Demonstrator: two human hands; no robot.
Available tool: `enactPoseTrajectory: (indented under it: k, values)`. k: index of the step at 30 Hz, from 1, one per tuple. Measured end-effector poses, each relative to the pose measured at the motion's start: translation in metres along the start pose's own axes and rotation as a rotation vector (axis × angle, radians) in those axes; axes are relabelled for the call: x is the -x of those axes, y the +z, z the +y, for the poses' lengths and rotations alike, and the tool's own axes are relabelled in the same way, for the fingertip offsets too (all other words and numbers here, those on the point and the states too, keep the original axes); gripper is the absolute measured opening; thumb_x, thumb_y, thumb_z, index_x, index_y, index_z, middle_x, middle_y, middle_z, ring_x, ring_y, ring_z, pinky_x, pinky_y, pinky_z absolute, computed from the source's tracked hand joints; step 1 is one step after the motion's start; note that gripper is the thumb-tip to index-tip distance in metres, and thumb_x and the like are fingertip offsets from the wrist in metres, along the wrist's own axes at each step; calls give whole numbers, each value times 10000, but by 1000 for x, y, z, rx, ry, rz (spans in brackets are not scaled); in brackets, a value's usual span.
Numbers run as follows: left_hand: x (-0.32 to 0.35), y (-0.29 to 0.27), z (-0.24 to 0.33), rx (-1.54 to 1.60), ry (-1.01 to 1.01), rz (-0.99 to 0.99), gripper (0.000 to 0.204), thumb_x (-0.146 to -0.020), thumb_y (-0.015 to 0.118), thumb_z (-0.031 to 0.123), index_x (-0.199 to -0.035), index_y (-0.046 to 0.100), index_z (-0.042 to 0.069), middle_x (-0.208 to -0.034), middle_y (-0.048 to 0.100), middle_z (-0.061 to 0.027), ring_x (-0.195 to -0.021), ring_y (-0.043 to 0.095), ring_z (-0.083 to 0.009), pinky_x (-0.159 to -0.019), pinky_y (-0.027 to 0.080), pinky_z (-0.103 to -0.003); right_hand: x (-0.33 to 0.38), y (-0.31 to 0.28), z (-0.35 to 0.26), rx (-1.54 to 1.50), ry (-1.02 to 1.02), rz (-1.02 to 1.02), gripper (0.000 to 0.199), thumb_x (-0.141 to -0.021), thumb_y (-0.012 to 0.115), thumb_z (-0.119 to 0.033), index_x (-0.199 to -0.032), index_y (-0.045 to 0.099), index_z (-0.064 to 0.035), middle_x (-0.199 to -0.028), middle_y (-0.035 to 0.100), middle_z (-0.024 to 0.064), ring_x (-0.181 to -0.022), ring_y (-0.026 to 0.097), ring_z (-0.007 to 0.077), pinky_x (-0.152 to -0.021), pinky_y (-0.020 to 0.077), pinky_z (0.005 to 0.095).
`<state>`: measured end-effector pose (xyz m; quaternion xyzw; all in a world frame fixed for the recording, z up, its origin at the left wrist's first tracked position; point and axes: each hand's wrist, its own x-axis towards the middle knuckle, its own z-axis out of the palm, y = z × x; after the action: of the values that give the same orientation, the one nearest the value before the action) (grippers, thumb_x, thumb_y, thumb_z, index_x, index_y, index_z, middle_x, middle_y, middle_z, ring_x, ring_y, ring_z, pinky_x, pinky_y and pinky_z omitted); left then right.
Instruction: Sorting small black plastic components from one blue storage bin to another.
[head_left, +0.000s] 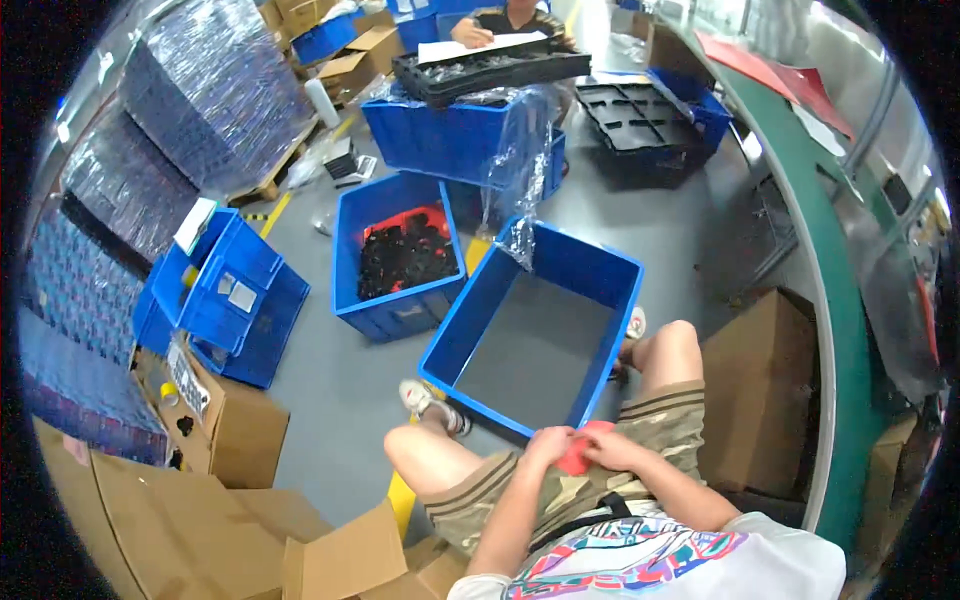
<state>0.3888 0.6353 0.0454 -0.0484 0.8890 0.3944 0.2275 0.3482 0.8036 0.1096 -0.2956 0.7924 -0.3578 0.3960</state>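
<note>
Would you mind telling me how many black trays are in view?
2. One black tray rests on the blue crate at the top, and another tray sits in the crate to its right. More may be stacked underneath.

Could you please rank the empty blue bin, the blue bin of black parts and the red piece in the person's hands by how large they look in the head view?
1. Empty blue bin, though it sits nearer the camera.
2. Blue bin of black parts, possibly the same real size.
3. Red piece, held between left hand and right hand.
</note>
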Motion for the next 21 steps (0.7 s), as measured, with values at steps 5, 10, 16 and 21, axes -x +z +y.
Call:
enactPoseTrajectory:
  k: [5, 10, 16, 21]
  values:
    - [10, -53, -19, -60, 28, 40, 323, -811, 490, 255, -1085, 607, 130, -1069, 606, -142, -987, 578, -302, -863, 455, -404, -19, 8, 17, 49, 45, 31, 321, -795, 524, -102, -1112, 538, -57, -971, 600, 183, -931, 585, 320, -797, 474, 374]
    - [-10, -161, -22, -127, 6, 307, 319, -800, 508, 177, -1098, 579, 88, -1023, 596, -157, -971, 563, -324, -853, 455, -422, -31, 9, 5, 332, -123, 243, 319, -706, 559, -43, -1022, 585, -86, -965, 565, 120, -931, 549, 298, -806, 457, 388]
    - [-44, -195, -87, -165, -4, 663, 369, -719, 547, 49, -1087, 569, 30, -1065, 577, -172, -1014, 540, -329, -911, 421, -400, -79, -10, 12, 569, -141, 564, 306, -677, 570, -45, -976, 587, -106, -1060, 549, 70, -1100, 471, 258, -988, 333, 447]
    - [-64, -234, -108, -175, -156, 640, 487, -734, 543, 61, -1214, 455, 47, -1200, 489, -184, -1117, 452, -356, -966, 374, -413, -105, -14, 56, 734, -119, 323, 241, -655, 560, -31, -866, 633, -121, -923, 602, 66, -1051, 508, 239, -1030, 284, 450]
